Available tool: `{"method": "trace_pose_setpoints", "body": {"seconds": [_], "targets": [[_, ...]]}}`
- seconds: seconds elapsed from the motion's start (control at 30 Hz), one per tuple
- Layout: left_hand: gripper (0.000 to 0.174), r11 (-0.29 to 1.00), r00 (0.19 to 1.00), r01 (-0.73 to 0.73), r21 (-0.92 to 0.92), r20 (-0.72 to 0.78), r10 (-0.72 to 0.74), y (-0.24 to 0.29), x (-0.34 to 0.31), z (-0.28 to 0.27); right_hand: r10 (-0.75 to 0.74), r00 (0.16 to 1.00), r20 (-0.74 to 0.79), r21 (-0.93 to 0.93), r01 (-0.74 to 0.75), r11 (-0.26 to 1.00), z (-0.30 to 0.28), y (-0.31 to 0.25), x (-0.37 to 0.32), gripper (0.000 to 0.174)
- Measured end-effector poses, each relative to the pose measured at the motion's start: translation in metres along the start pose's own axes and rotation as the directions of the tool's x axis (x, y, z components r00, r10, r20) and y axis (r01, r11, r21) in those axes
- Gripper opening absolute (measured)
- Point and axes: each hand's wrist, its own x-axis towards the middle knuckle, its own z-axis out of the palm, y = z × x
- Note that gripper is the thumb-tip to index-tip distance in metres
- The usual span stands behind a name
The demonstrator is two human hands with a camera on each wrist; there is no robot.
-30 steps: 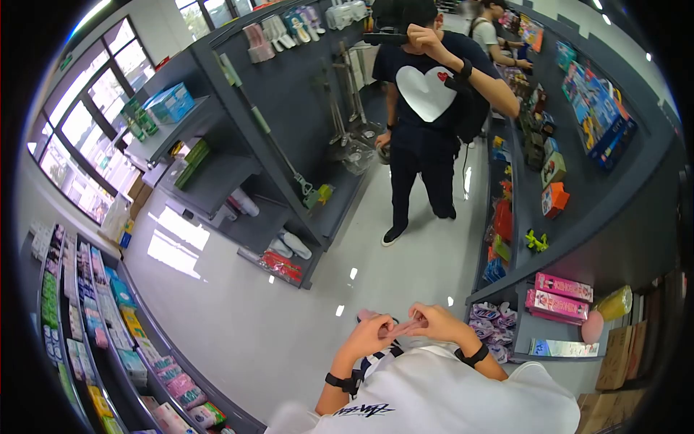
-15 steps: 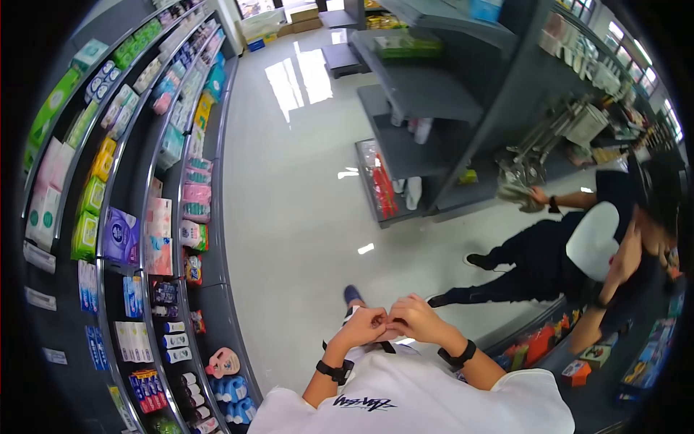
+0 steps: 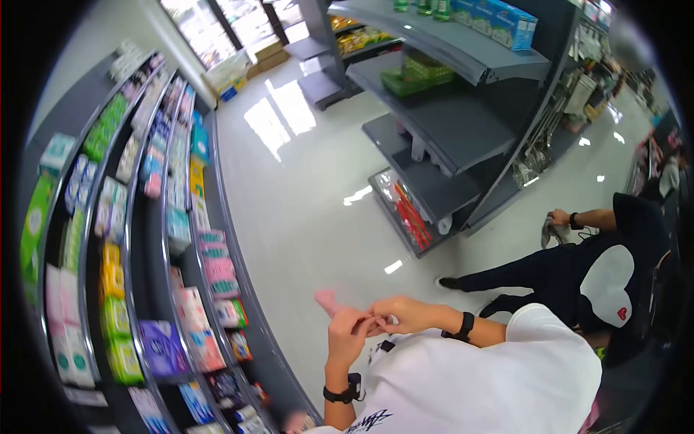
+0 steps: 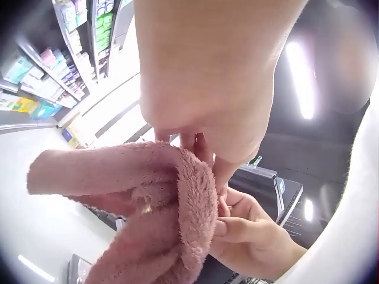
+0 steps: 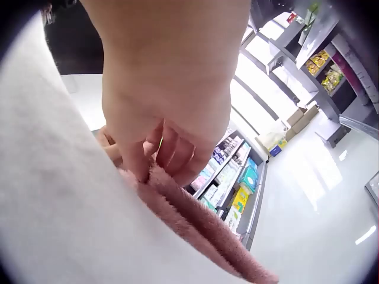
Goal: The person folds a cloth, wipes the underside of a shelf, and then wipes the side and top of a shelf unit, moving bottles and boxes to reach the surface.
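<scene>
In front of a white shirt, my left hand (image 3: 348, 336) and right hand (image 3: 401, 315) meet at the fingertips, both pinching a pink fluffy cloth (image 3: 327, 298). The left wrist view has the cloth (image 4: 195, 207) bent into a thick, band-like loop that hangs below the left hand (image 4: 204, 83). There the right thumb and fingers (image 4: 246, 234) grip its near edge. From the right wrist, the cloth (image 5: 207, 228) runs down and away from beneath the right hand (image 5: 166, 106), partly hidden behind the white shirt. The pinched edge itself is mostly covered by fingers.
Long shelves of packaged goods (image 3: 166, 347) curve along the left. A grey shelf unit (image 3: 448, 108) stands ahead to the right, with red packs (image 3: 412, 217) at its foot. A person in dark clothes (image 3: 557, 275) stands at the right. Glossy pale floor (image 3: 296, 224) lies between.
The head view has swung left, bringing the packed shelves into view and shifting the person to the right. Both hands stay together at the cloth, which now sticks out past the left hand.
</scene>
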Motion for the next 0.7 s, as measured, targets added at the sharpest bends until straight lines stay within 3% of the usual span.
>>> {"method": "trace_pose_setpoints", "body": {"seconds": [0.1, 0.17, 0.23, 0.27, 0.3, 0.33, 0.37, 0.4, 0.47, 0.5, 0.57, 0.6, 0.63, 0.7], "targets": [[0.012, 0.998, 1.0, -0.024, 0.052, 0.009, 0.024, -0.017, 0.052, -0.02, 0.001, 1.0, -0.003, 0.065, -0.001, 0.998, -0.016, 0.024, 0.058, 0.012], [0.011, 0.995, 0.998, -0.056, 0.087, 0.034, 0.053, -0.035, 0.086, -0.031, 0.141, 0.99, -0.03, 0.227, -0.131, 0.965, -0.037, 0.028, 0.098, 0.017], [0.012, 0.991, 0.999, -0.052, 0.126, -0.007, 0.053, -0.058, 0.118, -0.033, 0.246, 0.967, 0.059, 0.327, -0.252, 0.911, -0.068, 0.044, 0.132, 0.023], [0.014, 0.996, 0.999, 0.04, 0.081, -0.025, -0.038, -0.067, 0.132, -0.032, 0.144, 0.987, 0.066, 0.129, -0.152, 0.98, -0.076, 0.064, 0.149, 0.02], [0.014, 0.996, 0.999, 0.028, 0.08, -0.017, -0.027, -0.079, 0.147, -0.031, 0.05, 0.994, 0.096, -0.07, -0.043, 0.997, -0.087, 0.075, 0.164, 0.019], [0.018, 0.993, 0.994, 0.106, 0.054, -0.006, -0.106, -0.094, 0.162, -0.03, 0.047, 0.997, 0.061, -0.159, -0.037, 0.987, -0.097, 0.086, 0.178, 0.019], [0.022, 0.982, 0.983, 0.184, 0.033, 0.011, -0.185, -0.102, 0.184, -0.03, 0.048, 0.998, 0.043, -0.16, -0.04, 0.986, -0.112, 0.097, 0.191, 0.019], [0.022, 0.984, 0.984, 0.172, 0.04, 0.032, -0.173, -0.111, 0.207, -0.03, 0.002, 1.0, 0.011, -0.186, 0.0, 0.983, -0.125, 0.108, 0.204, 0.019], [0.042, 0.94, 0.937, 0.334, -0.071, 0.13, -0.324, -0.123, 0.25, -0.027, -0.027, 0.998, -0.05, -0.201, 0.016, 0.979, -0.145, 0.122, 0.222, 0.019], [0.042, 0.941, 0.934, 0.331, -0.066, 0.163, -0.317, -0.129, 0.271, -0.027, -0.086, 0.993, -0.083, -0.255, 0.063, 0.965, -0.159, 0.124, 0.23, 0.019], [0.062, 0.989, 0.938, 0.145, -0.039, 0.324, -0.125, -0.147, 0.321, -0.017, -0.123, 0.982, -0.144, -0.333, 0.069, 0.94, -0.181, 0.13, 0.238, 0.019], [0.068, 0.997, 0.925, 0.017, -0.077, 0.381, 0.013, -0.161, 0.344, -0.008, -0.178, 0.959, -0.219, -0.396, 0.08, 0.915, -0.185, 0.134, 0.24, 0.017], [0.068, 0.994, 0.911, -0.005, -0.105, 0.411, 0.048, -0.173, 0.366, 0.001, -0.236, 0.928, -0.289, -0.465, 0.079, 0.882, -0.191, 0.139, 0.241, 0.015], [0.069, 0.977, 0.791, 0.009, -0.211, 0.599, 0.122, -0.19, 0.414, 0.021, -0.169, 0.905, -0.391, -0.47, -0.039, 0.882, -0.204, 0.157, 0.241, 0.016]]}}
